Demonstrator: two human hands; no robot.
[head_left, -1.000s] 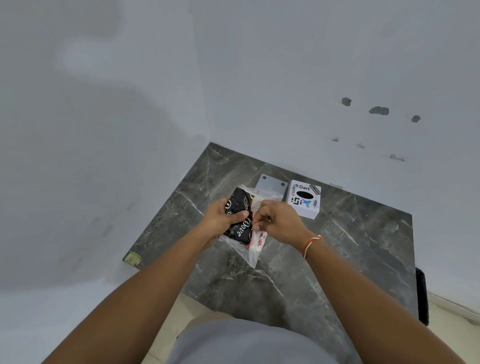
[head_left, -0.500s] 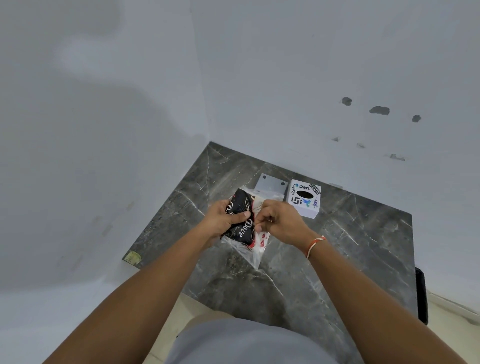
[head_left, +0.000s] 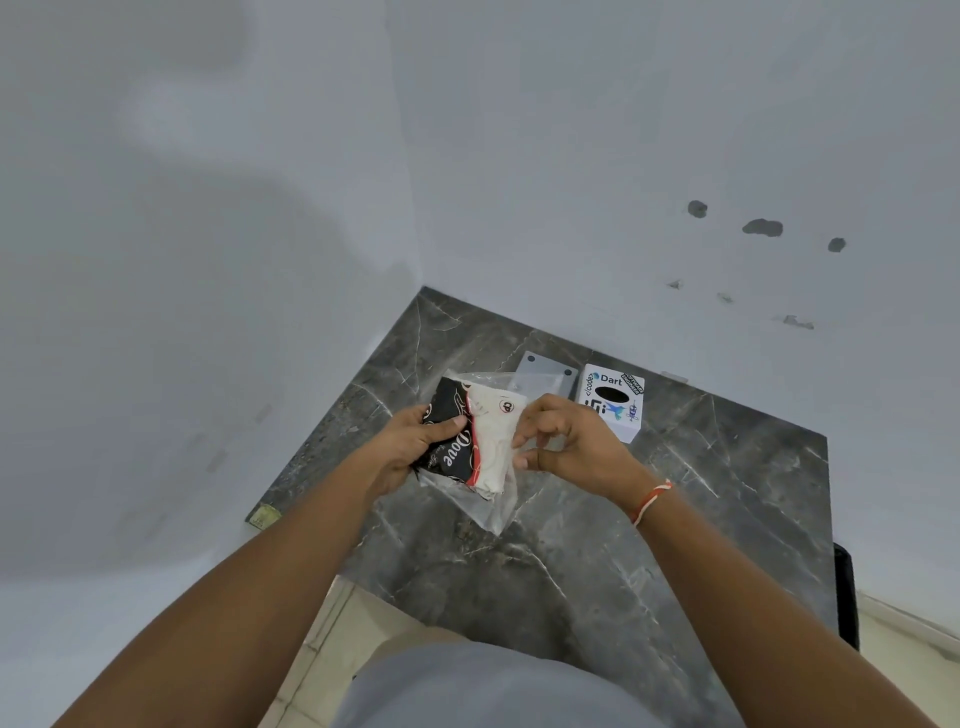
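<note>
A clear plastic bag (head_left: 493, 512) holds folded cloth, one part black with white lettering (head_left: 451, 447) and one part cream-white (head_left: 493, 441). My left hand (head_left: 410, 447) grips the bag from the left, thumb across the black cloth. My right hand (head_left: 566, 441) pinches the bag's right edge with thumb and curled fingers. The bag is held just above the dark marble table (head_left: 571, 545).
A white box with stickers (head_left: 613, 405) stands behind my right hand. A grey plate with two holes (head_left: 545, 371) lies beside it, near the white wall. The table's front edge (head_left: 467, 629) is close to my body; a dark object (head_left: 847, 597) sits at the table's right side.
The bag has been turned and spread wider, so the cream-white cloth now faces up. My right hand shifted a little right along the bag's edge.
</note>
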